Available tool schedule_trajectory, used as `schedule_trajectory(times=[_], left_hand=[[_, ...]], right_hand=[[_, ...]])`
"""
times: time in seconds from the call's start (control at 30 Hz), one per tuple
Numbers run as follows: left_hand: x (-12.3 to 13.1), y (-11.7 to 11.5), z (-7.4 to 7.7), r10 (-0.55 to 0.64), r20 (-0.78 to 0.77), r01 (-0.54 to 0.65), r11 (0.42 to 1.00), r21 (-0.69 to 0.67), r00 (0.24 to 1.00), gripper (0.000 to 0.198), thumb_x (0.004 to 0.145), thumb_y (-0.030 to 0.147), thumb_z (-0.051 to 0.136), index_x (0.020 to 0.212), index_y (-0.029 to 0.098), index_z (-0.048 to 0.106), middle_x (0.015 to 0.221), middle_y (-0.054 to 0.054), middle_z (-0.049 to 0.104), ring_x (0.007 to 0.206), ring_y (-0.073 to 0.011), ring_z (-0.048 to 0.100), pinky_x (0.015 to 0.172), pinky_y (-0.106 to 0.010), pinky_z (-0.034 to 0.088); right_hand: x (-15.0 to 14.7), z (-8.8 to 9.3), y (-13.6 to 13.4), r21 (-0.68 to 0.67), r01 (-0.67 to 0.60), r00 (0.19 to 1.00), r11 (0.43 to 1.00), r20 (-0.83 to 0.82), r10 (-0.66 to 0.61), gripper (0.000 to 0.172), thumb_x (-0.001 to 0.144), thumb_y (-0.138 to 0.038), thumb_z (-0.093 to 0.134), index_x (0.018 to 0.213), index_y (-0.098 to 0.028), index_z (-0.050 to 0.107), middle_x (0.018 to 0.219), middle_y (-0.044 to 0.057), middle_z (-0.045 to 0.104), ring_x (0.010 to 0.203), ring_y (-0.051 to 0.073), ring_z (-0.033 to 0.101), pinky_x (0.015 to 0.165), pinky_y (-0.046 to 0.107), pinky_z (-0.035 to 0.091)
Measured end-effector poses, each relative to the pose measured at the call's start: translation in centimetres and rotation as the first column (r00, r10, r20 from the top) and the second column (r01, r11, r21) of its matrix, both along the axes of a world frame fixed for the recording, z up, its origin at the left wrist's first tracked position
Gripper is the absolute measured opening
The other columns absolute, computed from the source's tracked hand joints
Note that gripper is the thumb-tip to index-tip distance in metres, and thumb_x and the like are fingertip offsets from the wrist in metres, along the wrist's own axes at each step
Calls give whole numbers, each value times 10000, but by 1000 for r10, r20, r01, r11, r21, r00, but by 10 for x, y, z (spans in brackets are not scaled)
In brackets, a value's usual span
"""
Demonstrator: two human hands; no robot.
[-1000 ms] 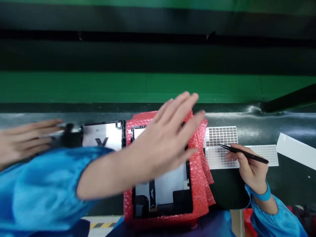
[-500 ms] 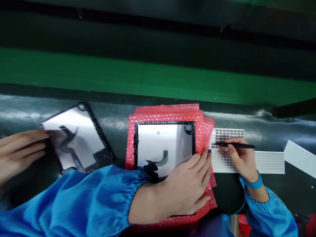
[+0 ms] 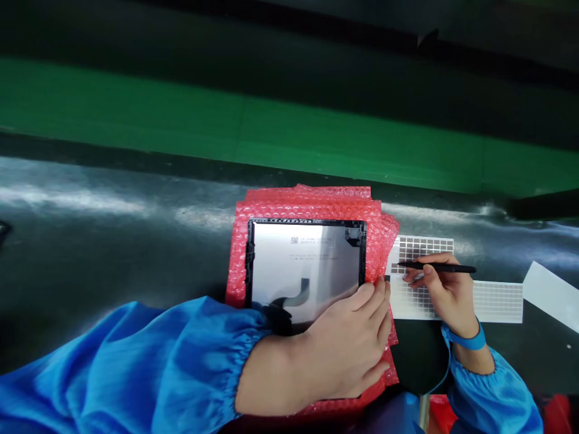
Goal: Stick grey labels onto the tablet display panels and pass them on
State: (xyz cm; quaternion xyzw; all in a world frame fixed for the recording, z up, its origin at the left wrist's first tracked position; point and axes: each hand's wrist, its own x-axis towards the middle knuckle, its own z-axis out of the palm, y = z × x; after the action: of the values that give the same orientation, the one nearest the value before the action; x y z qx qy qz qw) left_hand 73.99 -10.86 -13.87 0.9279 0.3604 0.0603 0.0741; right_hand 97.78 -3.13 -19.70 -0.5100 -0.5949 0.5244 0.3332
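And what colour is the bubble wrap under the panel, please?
Red; the bubble wrap shows best in the head view.

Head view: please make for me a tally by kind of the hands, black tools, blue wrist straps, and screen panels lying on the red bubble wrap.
Hands: 2 (left hand, right hand)
Black tools: 1 (black tool, in the right hand)
Wrist straps: 1 (blue strap)
Screen panels visible on the bubble wrap: 1 (screen panel)
Total: 5

Panel (image 3: 275, 259) on bubble wrap (image 3: 312, 208)
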Motion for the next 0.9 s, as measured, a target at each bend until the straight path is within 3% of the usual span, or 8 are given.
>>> schedule_trajectory(times=[0.3,0.47,0.53,0.6,0.67,0.8,0.9], left_hand=[[-1,4,0,-34,32,32,999,41,999,617,1040,554,486,1214,37,774,1359,-268,723,1256,-413,669,1103,-508,396],[-14,-8,27,-75,138,58,990,127,988,529,1083,507,499,1281,86,751,1446,-204,689,1352,-369,625,1208,-496,366],[-21,-19,38,-62,187,41,993,113,980,437,1083,464,528,1194,118,770,1284,-152,756,1194,-307,689,1042,-427,500],[-27,-29,42,-5,219,-18,995,102,976,369,1079,426,550,1080,127,767,1002,-93,757,903,-246,697,785,-385,539],[-31,-35,39,94,205,-120,986,115,974,353,1078,397,550,1087,103,746,854,-62,696,745,-226,642,671,-382,515],[-34,-36,22,292,136,-309,942,132,947,435,1068,364,535,1313,23,648,959,-118,709,837,-276,673,715,-403,555],[-34,-33,13,311,163,-333,934,127,936,421,1064,353,530,1332,42,622,978,-110,697,862,-276,668,718,-389,559]], right_hand=[[4,1,10,-69,6,995,998,-103,-13,252,1009,-478,746,1019,-227,726,792,56,807,652,236,801,519,315,657],[5,17,13,-50,25,967,998,-253,-37,172,1018,-402,733,999,-231,731,743,36,793,581,218,765,495,309,622],[-1,26,10,-26,13,946,1000,-324,-21,147,1031,-374,713,1011,-232,743,761,38,796,573,209,758,511,315,625],[-13,35,6,-5,-5,923,1000,-386,3,130,1033,-359,712,1024,-236,753,823,43,808,590,204,766,535,324,637],[-29,40,2,1,-27,907,1000,-420,25,114,1027,-352,726,1038,-243,757,884,42,817,635,205,789,570,326,653],[-54,39,-5,-21,-62,914,998,-403,48,132,1036,-377,729,1046,-246,744,875,34,818,708,212,821,623,315,672],[-61,33,-8,-28,-50,921,998,-388,35,150,1045,-400,717,1041,-251,739,874,33,820,722,215,827,618,305,675]])
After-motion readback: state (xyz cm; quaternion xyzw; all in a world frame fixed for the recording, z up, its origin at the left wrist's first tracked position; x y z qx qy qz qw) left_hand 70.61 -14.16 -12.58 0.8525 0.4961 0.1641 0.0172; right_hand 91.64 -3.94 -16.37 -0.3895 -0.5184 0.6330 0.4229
